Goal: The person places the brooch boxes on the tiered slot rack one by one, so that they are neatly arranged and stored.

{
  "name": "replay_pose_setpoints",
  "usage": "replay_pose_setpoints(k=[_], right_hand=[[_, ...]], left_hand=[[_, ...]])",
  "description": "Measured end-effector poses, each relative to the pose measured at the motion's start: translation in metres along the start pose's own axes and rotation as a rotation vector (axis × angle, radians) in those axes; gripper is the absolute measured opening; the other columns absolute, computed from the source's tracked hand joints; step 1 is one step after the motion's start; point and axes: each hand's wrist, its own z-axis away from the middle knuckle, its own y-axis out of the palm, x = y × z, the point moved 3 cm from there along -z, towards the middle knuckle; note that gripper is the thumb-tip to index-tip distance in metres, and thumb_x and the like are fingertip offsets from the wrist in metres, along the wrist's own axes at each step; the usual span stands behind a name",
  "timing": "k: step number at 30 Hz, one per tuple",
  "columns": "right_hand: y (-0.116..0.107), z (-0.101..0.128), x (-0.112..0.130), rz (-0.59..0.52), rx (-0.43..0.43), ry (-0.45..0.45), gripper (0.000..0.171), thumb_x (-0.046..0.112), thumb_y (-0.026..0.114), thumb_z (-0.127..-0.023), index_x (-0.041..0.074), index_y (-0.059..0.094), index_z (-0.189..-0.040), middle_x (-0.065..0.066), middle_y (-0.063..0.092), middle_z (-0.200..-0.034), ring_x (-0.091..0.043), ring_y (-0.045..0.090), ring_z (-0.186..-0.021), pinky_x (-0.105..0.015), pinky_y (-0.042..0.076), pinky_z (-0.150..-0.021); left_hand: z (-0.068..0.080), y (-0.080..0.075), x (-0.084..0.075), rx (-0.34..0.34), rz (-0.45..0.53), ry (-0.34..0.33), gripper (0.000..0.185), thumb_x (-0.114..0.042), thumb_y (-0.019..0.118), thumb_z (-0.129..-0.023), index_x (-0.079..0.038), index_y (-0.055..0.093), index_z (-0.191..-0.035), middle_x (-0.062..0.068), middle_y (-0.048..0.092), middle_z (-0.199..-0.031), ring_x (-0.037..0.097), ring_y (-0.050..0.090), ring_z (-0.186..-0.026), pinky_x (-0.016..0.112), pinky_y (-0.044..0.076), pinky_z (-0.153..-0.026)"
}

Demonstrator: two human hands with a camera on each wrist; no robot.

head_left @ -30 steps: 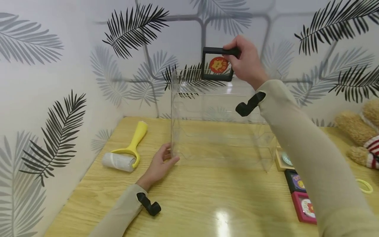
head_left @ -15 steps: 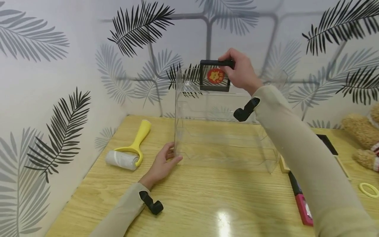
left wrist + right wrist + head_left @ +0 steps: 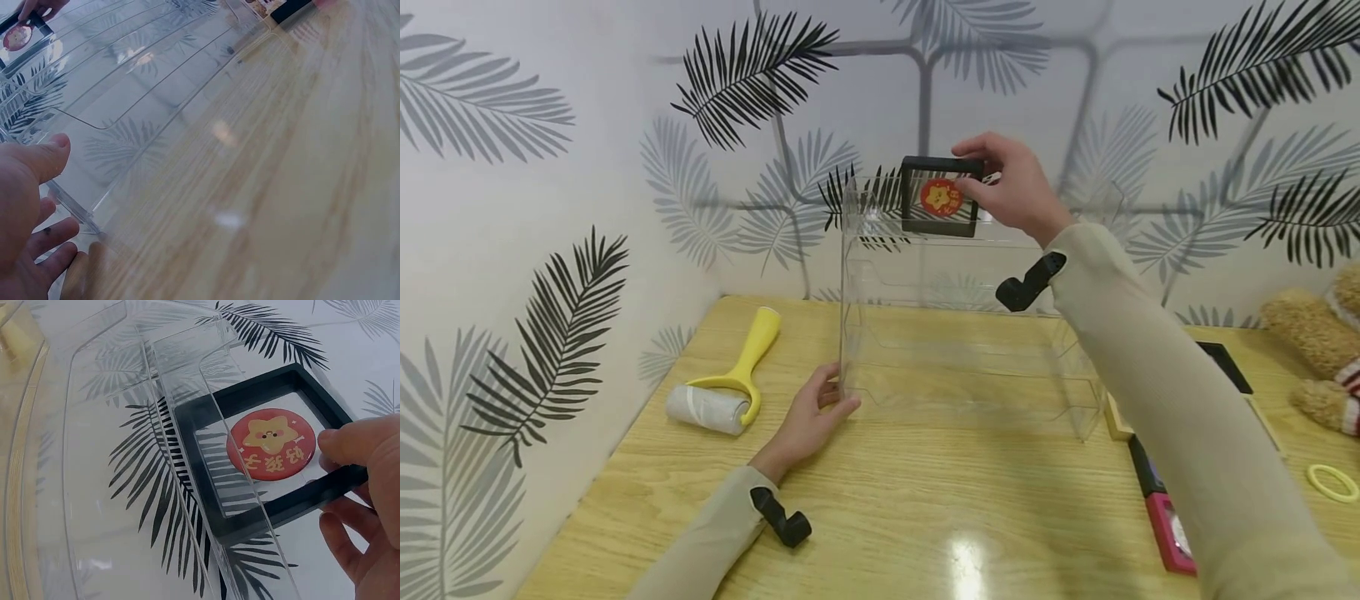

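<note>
A clear acrylic rack [image 3: 850, 333] with several tiers stands on the wooden table. My left hand [image 3: 808, 421] holds its lower left side, thumb in front and fingers around the side panel's edge. At the rack's top tier, a black square display frame [image 3: 203, 469] stands roughly upright. Inside it, a round red badge [image 3: 272, 444] with a yellow star shows through clear film. My right hand [image 3: 1015, 187] pinches the frame's right end, with the thumb on the front and the other fingers behind. In the right wrist view, the rack's clear lip overlaps the frame's left part.
A yellow-handled lint roller [image 3: 715, 404] lies left of the rack. At right, partly hidden by my right sleeve, are a pink frame [image 3: 1168, 533], a black frame [image 3: 1144, 467] and a wooden one [image 3: 1117, 421]. A teddy bear [image 3: 1315, 333] and yellow ring [image 3: 1332, 483] lie beyond.
The black display frame has come down from above the rack into its top tier, moving slightly left. My right fingers have loosened along its top edge. My left hand has stayed at the rack.
</note>
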Motion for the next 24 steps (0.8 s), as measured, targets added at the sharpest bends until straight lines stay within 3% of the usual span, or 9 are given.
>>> replay_pose_setpoints(k=[4, 8, 13, 20, 24], right_hand=[[-0.005, 0.004, -0.003, 0.027, -0.014, -0.01, 0.037, 0.017, 0.063, -0.086, 0.012, 0.058, -0.122, -0.009, 0.06, -0.121, -0.015, 0.055, -0.095, -0.026, 0.045, -0.08], [-0.012, 0.006, -0.006, 0.037, -0.015, -0.009, 0.038, 0.018, 0.066, -0.084, 0.014, 0.059, -0.121, -0.007, 0.06, -0.119, -0.004, 0.055, -0.086, -0.019, 0.046, -0.076], [-0.027, 0.014, -0.009, 0.069, 0.011, 0.0, 0.04, 0.019, 0.064, -0.085, 0.012, 0.056, -0.124, -0.009, 0.059, -0.119, 0.005, 0.054, -0.084, -0.023, 0.046, -0.08], [-0.055, 0.025, -0.009, 0.065, 0.006, 0.032, 0.039, 0.023, 0.06, -0.089, 0.013, 0.053, -0.126, -0.004, 0.061, -0.116, 0.003, 0.054, -0.09, -0.02, 0.044, -0.083], [-0.078, 0.034, -0.015, 0.051, -0.017, 0.077, 0.038, 0.026, 0.057, -0.091, 0.017, 0.052, -0.128, 0.001, 0.06, -0.117, 0.003, 0.053, -0.095, -0.018, 0.041, -0.083]], left_hand=[[0.002, 0.001, -0.006, 0.014, 0.015, -0.009, 0.056, -0.018, 0.058, -0.091, -0.001, 0.033, -0.138, 0.024, 0.043, -0.133, 0.037, 0.049, -0.118, 0.046, 0.045, -0.095], [0.0, 0.001, -0.002, 0.01, 0.02, -0.007, 0.055, -0.018, 0.058, -0.091, -0.002, 0.033, -0.138, 0.023, 0.044, -0.133, 0.036, 0.05, -0.118, 0.046, 0.045, -0.095], [-0.002, 0.004, -0.005, 0.017, 0.022, -0.014, 0.056, -0.019, 0.059, -0.091, -0.003, 0.034, -0.138, 0.022, 0.044, -0.133, 0.035, 0.049, -0.119, 0.047, 0.044, -0.096], [0.006, 0.003, -0.027, 0.038, 0.035, -0.024, 0.053, -0.011, 0.056, -0.092, 0.003, 0.031, -0.137, 0.028, 0.04, -0.134, 0.04, 0.047, -0.12, 0.049, 0.043, -0.096], [0.006, 0.001, -0.021, 0.029, 0.034, -0.006, 0.053, -0.012, 0.056, -0.092, 0.002, 0.032, -0.137, 0.029, 0.042, -0.132, 0.04, 0.048, -0.119, 0.049, 0.044, -0.095]])
